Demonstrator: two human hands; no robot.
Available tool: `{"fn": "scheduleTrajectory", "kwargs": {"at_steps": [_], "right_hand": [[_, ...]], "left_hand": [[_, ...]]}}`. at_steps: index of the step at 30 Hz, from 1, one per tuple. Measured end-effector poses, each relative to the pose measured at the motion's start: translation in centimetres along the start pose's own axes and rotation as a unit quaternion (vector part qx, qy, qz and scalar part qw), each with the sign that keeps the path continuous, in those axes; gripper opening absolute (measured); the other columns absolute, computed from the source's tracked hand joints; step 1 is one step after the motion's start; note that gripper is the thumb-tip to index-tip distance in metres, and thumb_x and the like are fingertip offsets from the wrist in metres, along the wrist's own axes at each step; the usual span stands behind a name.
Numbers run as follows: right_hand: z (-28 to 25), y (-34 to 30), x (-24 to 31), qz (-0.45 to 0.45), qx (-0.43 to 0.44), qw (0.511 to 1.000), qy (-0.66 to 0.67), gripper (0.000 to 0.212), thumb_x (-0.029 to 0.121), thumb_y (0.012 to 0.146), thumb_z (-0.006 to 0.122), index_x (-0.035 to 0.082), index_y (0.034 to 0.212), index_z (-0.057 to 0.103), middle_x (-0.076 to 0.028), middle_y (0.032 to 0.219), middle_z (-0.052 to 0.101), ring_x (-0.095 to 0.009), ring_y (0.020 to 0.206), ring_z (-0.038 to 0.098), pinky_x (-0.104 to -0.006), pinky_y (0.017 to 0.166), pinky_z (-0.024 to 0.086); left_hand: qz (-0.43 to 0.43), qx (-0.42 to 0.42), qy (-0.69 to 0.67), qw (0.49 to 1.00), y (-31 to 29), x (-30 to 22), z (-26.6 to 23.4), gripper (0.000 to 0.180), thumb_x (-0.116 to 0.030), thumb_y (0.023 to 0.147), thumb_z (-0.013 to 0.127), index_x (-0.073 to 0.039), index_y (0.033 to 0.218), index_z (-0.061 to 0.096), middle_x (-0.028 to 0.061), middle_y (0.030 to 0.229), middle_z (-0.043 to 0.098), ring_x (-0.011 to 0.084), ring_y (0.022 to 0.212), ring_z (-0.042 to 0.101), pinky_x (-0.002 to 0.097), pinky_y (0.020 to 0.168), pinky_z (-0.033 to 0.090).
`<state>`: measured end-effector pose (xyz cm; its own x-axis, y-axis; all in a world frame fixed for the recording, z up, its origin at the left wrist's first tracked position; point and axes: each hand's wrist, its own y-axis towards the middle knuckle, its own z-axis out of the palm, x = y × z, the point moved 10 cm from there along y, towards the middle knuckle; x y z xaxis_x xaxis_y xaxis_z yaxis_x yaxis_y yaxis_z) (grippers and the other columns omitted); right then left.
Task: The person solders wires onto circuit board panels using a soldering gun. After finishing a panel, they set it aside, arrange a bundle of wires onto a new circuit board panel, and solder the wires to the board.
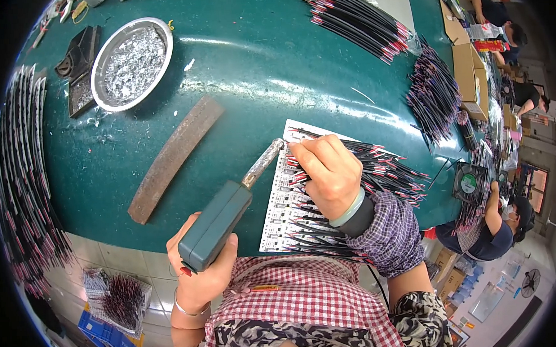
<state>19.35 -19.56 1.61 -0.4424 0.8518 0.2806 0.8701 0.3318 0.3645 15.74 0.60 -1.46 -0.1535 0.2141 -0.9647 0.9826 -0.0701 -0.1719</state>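
The left hand (202,285) grips a boxy green soldering gun (216,226), best held steady beside the right hand (331,174), pinching something hidden over the white circuit panel (278,214).

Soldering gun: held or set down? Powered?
Held: the left hand wraps around the green soldering gun, tip near the white board. Powered: cannot tell.

From afar I see the left hand (209,277) grip a dark green soldering gun (216,226), its tip (279,145) at the white circuit-board panel (275,218); the right hand (331,176) bends over wires (380,168) on that panel. Left of it lies a brown bar (175,159); farther left, a metal bowl (168,61).
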Motion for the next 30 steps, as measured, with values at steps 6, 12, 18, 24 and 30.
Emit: {"fn": "scheduleTrajectory", "kwargs": {"at_steps": [6,12,18,24,30], "right_hand": [[0.1,-0.1,-0.1,0.004,0.003,1.0,-0.005,0.031,0.001,0.068,0.065,0.001,0.099,0.068,-0.006,0.089,0.063,-0.022,0.082,0.062,-0.0324,0.065,0.05],[0.1,-0.1,-0.3,0.019,0.005,0.999,0.03,0.05,-0.009,0.054,0.06,0.0,0.102,0.068,-0.01,0.09,0.063,-0.028,0.081,0.061,-0.0374,0.067,0.052],[-0.1,0.0,-0.6,0.026,-0.002,0.999,0.043,0.047,-0.01,0.054,0.059,0.001,0.099,0.069,-0.009,0.088,0.064,-0.028,0.08,0.062,-0.0375,0.066,0.052],[0.0,-0.1,-0.6,0.026,-0.001,0.998,0.051,0.046,-0.011,0.055,0.059,0.001,0.098,0.07,-0.009,0.088,0.064,-0.028,0.08,0.062,-0.0375,0.066,0.052],[0.0,-0.1,-0.3,0.006,-0.004,1.0,0.019,0.029,-0.001,0.066,0.064,0.003,0.095,0.067,-0.006,0.088,0.063,-0.023,0.081,0.062,-0.0334,0.066,0.05]], "left_hand": [[0.015,0.033,0.066,0.997,0.3,-0.8,0.4,0.017,0.004,0.071,0.069,0.006,0.088,0.066,0.0109,0.079,0.061,0.0189,0.059,0.058,0.0296,0.055,0.045],[-0.006,-0.015,0.038,0.999,-0.8,0.6,-0.7,0.021,0.004,0.071,0.069,0.006,0.092,0.068,0.0128,0.084,0.065,0.0191,0.063,0.062,0.028,0.058,0.048],[0.003,-0.016,0.0,1.0,-0.6,-0.2,-0.5,0.022,0.005,0.07,0.068,0.006,0.092,0.069,0.0133,0.084,0.065,0.0198,0.064,0.062,0.0283,0.059,0.048],[0.024,0.013,0.068,0.997,-0.3,-1.2,0.0,0.015,0.005,0.07,0.067,0.005,0.085,0.066,0.0119,0.078,0.061,0.0211,0.059,0.058,0.0302,0.055,0.045],[0.025,0.01,0.057,0.998,-0.4,-1.0,-0.1,0.016,0.004,0.069,0.067,0.005,0.085,0.066,0.0121,0.079,0.061,0.0224,0.059,0.059,0.0303,0.056,0.046]]}}
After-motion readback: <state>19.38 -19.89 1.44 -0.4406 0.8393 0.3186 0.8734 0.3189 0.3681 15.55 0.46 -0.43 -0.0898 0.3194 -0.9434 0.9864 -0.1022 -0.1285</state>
